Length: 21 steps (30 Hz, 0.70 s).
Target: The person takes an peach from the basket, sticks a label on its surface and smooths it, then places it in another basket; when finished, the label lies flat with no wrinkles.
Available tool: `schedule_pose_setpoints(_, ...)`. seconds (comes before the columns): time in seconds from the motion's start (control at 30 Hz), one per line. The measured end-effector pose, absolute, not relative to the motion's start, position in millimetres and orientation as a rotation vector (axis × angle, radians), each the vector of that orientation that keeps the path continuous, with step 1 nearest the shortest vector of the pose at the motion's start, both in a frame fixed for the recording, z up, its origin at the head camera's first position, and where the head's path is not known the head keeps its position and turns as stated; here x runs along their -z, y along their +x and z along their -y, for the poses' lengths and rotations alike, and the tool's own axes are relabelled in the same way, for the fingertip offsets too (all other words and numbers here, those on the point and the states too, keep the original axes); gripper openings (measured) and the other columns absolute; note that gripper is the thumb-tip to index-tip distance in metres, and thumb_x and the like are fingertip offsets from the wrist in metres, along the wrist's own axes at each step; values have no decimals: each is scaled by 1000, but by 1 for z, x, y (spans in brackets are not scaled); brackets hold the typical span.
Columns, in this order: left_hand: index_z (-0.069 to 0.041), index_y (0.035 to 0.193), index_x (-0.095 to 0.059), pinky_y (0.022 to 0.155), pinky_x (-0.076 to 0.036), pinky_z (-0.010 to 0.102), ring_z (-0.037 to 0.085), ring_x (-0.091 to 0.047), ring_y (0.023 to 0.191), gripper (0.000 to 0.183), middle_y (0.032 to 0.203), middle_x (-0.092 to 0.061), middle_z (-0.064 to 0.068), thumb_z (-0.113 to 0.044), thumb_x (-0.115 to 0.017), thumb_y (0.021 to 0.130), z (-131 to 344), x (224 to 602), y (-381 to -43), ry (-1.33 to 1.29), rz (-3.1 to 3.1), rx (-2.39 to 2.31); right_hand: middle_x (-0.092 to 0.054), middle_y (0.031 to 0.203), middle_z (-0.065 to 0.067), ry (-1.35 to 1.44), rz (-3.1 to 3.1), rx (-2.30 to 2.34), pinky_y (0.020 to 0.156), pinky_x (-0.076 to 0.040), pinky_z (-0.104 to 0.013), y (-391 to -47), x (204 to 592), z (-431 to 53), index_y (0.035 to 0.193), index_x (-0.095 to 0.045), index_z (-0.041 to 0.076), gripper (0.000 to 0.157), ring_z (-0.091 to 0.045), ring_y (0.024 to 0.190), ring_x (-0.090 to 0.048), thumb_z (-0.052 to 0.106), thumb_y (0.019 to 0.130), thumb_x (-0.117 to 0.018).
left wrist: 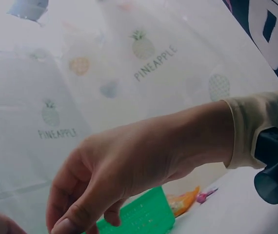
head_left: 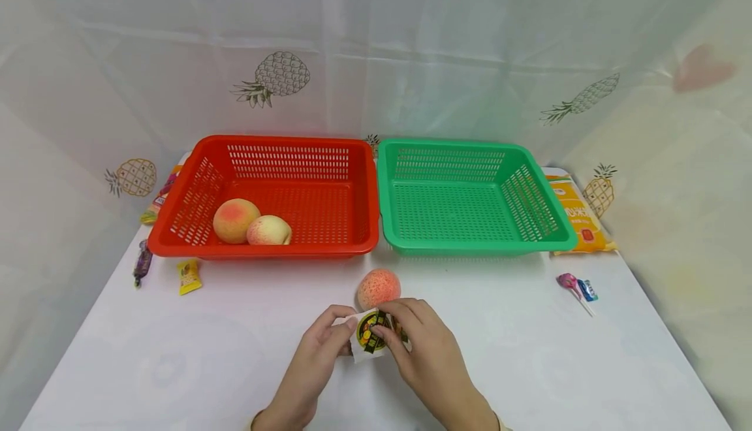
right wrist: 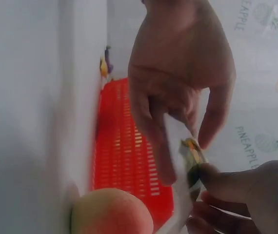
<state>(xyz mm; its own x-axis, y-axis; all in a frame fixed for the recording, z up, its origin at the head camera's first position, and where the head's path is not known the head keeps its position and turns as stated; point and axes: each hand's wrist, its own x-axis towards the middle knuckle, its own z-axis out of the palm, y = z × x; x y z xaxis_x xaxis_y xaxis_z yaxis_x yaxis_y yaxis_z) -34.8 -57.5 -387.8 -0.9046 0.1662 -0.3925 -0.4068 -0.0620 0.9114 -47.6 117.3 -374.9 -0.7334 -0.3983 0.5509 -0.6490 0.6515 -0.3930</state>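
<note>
My left hand [head_left: 314, 356] pinches the left side of a small white sheet [head_left: 360, 354] bearing a round black-and-yellow fruit sticker [head_left: 364, 331]. Across from it, my right hand [head_left: 431, 349] pinches the sticker near its right edge between thumb and fingers. A dark band crosses the sticker. The sheet shows nearly edge-on in the right wrist view, between the left hand [right wrist: 178, 63] and the right hand [right wrist: 261, 195]. Just beyond my fingers sits a pink-orange peach [head_left: 376, 285]. Only the bent left hand [left wrist: 114, 161] shows well in the left wrist view; the sheet is hidden there.
A red basket [head_left: 264, 249] with two peaches [head_left: 235, 221] stands at the back left, beside a green basket [head_left: 476, 246]. Candies in yellow [head_left: 189, 276] and purple [head_left: 142, 262] wrappers lie left. At right are a lollipop [head_left: 568, 281], a blue packet [head_left: 587, 290] and an orange bag [head_left: 581, 215].
</note>
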Motion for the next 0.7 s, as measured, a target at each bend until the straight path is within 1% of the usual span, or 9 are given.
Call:
schedule_pose_setpoints(0.2,-10,107,-46,74,-32,31,17,-46,91,37,92,-60,4,-42,-47,88,59,387,-36,-219,-1835,-2023,-56,100,9,778,2498,-879,79,-37,-14,-49,379,-116,104,-60,15,31,-7,90,-50,24,76,-69)
schedule_pose_setpoints(0.3,-9,106,-46,72,-31,31,17,-45,90,38,90,-59,3,-43,-47,88,59,389,-37,-227,-1812,-2040,-56,100,9,774,2496,-925,77,-36,-11,-49,380,-115,104,-60,15,30,-6,89,-49,23,76,-69)
schedule_pose_setpoints(0.47,-8,108,-44,70,-30,31,17,-43,91,42,93,-58,3,-45,-47,87,58,390,-38,-253,-1735,-2095,-57,99,8,748,2481,-961,74,-36,-10,-50,381,-114,101,-62,15,27,-7,89,-49,22,76,-69)
schedule_pose_setpoints(0.57,-8,112,-43,71,-30,31,17,-45,94,46,98,-59,4,-46,-47,87,57,392,-38,-266,-1685,-2124,-57,98,8,727,2479,-957,78,-35,-10,-51,382,-112,98,-63,14,25,-8,90,-49,22,76,-69)
schedule_pose_setpoints(0.7,-7,114,-43,68,-31,26,15,-42,87,50,101,-54,2,-48,-48,86,58,395,-39,-319,-1614,-2140,-58,99,7,732,2451,-927,78,-36,-10,-51,384,-111,98,-64,12,25,-8,89,-50,19,74,-70)
